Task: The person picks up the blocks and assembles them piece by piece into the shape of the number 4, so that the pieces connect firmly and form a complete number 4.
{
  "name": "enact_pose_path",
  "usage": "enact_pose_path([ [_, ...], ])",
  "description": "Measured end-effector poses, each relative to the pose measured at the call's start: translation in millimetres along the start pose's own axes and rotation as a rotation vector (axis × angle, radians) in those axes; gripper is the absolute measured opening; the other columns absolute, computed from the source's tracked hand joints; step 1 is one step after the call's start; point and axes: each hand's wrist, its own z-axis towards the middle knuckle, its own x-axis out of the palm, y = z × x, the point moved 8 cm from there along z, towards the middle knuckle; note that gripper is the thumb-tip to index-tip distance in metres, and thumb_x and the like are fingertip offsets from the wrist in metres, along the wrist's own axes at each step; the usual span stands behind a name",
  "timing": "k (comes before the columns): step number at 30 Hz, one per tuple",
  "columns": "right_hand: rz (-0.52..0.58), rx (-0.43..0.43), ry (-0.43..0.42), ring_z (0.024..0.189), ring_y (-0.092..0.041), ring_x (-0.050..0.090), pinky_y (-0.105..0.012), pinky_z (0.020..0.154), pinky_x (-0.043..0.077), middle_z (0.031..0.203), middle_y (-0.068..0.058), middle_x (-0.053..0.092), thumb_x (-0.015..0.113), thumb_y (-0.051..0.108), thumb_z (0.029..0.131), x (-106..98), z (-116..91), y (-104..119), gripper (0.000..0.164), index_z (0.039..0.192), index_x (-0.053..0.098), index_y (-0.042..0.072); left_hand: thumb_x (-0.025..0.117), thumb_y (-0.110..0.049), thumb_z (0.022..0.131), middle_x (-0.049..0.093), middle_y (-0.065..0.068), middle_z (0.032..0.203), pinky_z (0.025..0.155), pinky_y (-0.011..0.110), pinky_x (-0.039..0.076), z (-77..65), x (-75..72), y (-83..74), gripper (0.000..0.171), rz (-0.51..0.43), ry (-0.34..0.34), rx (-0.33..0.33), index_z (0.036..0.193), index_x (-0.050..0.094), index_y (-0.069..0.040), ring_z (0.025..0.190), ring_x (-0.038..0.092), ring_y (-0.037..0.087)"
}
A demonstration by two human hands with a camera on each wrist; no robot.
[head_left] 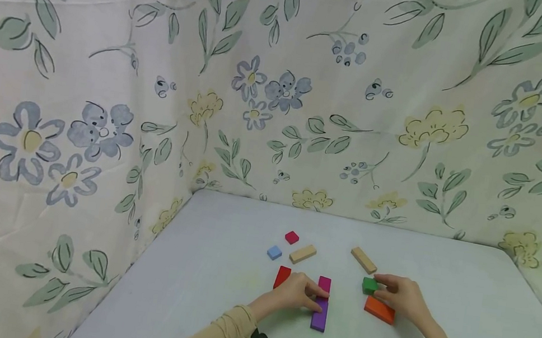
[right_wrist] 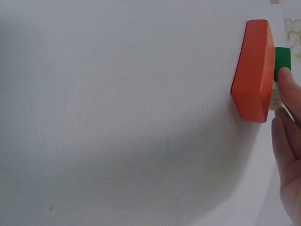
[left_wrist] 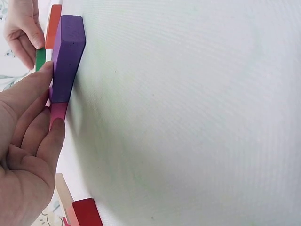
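Note:
In the head view, my left hand (head_left: 292, 291) is over the joint between a purple block (head_left: 318, 318) and a pink block (head_left: 324, 283), which lie end to end. Its thumb and forefinger pinch the purple block near that joint, while another fingertip touches the pink block (left_wrist: 58, 111) in the left wrist view. My right hand (head_left: 405, 296) pinches a small green block (head_left: 369, 286) between thumb and fingers. Just nearer than the green block lies an orange block (head_left: 379, 310); the right wrist view shows the thumb beside its far side.
A red block (head_left: 282, 276) lies partly hidden behind my left hand. Farther back on the white table (head_left: 223, 225) are a crimson cube (head_left: 292, 237), a light blue cube (head_left: 274, 253) and two plain wooden blocks, one left (head_left: 303, 254) and one right (head_left: 363, 260). Flowered cloth hangs behind.

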Motion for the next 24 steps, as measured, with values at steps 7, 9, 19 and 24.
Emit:
enact_pose_path([
  [7,0.006,-0.002,-0.011,0.095,-0.034,0.066,-0.036,0.076,0.056,0.11,-0.021,0.068,0.075,0.01,0.079,-2.2,-2.4,1.5,0.038,0.115,0.066,-0.001,0.079,-0.015,0.076,0.073,-0.005,0.096,0.059,0.014,0.037,1.0,0.7,0.9,0.034,0.009,0.001,0.0,0.109,0.073,-0.018,0.07,0.043,-0.001],
  [9,0.001,-0.011,-0.017,0.094,-0.034,0.066,-0.036,0.075,0.056,0.109,-0.021,0.068,0.075,0.012,0.079,-3.4,-3.0,2.6,0.039,0.114,0.066,-0.001,0.079,-0.015,0.076,0.073,-0.005,0.097,0.059,0.014,0.038,0.9,0.7,0.7,0.033,0.007,0.001,0.001,0.109,0.073,-0.018,0.071,0.044,-0.001],
  [19,-0.024,-0.043,-0.068,0.092,-0.034,0.067,-0.036,0.074,0.056,0.108,-0.021,0.069,0.076,0.011,0.078,-13.8,-4.5,7.9,0.038,0.113,0.066,-0.001,0.079,-0.015,0.076,0.073,-0.005,0.102,0.063,0.013,0.041,1.9,0.2,1.2,0.034,0.004,0.002,0.019,0.11,0.073,-0.018,0.075,0.049,0.001],
  [24,-0.03,-0.042,-0.091,0.094,-0.036,0.067,-0.037,0.075,0.056,0.109,-0.022,0.068,0.075,0.01,0.079,-19.5,-6.0,10.6,0.038,0.114,0.066,-0.002,0.078,-0.016,0.077,0.073,-0.005,0.104,0.064,0.013,0.042,1.2,0.4,2.4,0.034,0.002,0.008,0.01,0.111,0.072,-0.018,0.077,0.051,0.001],
])
